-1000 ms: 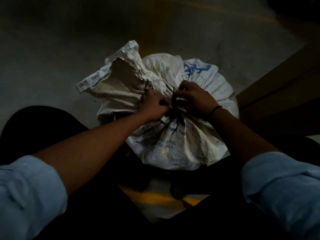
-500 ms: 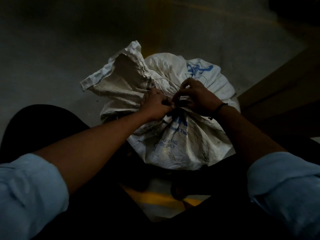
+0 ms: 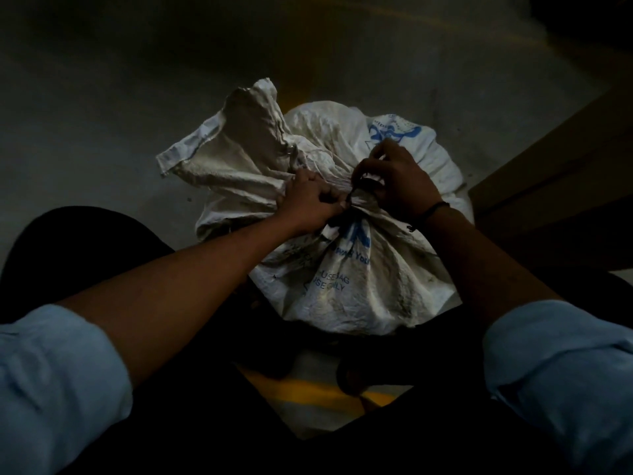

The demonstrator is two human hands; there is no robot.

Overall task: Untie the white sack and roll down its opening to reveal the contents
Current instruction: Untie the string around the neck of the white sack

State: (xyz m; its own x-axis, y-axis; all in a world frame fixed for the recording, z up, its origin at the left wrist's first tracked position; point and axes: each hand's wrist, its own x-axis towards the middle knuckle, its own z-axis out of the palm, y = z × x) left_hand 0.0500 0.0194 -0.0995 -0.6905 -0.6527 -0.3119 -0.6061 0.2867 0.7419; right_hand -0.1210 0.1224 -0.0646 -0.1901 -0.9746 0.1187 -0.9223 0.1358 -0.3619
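At frame centre, left hand (image 3: 310, 200) grips the crumpled white woven sack's (image 3: 359, 289) gathered neck; right hand (image 3: 399, 181) pinches its dark tie (image 3: 352, 197).

You are working in very dim light. The crumpled white woven sack (image 3: 359, 286) is the one bright thing, catching what light there is, and its folds hold soft grey shadows with no glare. Your left hand (image 3: 308, 200) and right hand (image 3: 397, 180) show as dark shapes against it. The thin dark tie (image 3: 352, 197) at their fingers is barely legible. The grey concrete floor (image 3: 137, 80) fades to near black in the upper corners. Your pale blue rolled sleeves (image 3: 58, 382) look soft and stretched at the lower edges, bent by the wide lens.
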